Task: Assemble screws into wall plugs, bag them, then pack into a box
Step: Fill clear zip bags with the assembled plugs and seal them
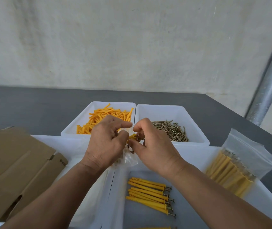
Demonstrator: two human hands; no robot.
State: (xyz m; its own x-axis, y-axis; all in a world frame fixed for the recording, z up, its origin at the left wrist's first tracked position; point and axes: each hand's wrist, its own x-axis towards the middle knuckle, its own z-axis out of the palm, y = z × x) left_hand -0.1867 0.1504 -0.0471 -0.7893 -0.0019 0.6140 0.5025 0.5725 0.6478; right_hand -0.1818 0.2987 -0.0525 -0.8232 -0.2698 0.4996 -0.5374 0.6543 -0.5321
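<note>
One cardboard box lies at the far left on the grey surface, its flaps open. Right of it, toward the back, a white bin holds a loose heap of orange wall plugs.

In front of that bin the left hand has its fingers curled round the top of a small clear bag, which hangs below the hand with screw heads showing inside; the forefinger points right. The right hand meets it at the bag's mouth, thumb and fingers pinching a yellow plug with a screw head at its end.

Behind the right hand a second white bin holds a pile of screws. Below the forearms, a white tray carries a row of assembled plugs, screw heads to the right. Farthest right a filled zip bag rests on the tray's edge, somewhat blurred.
</note>
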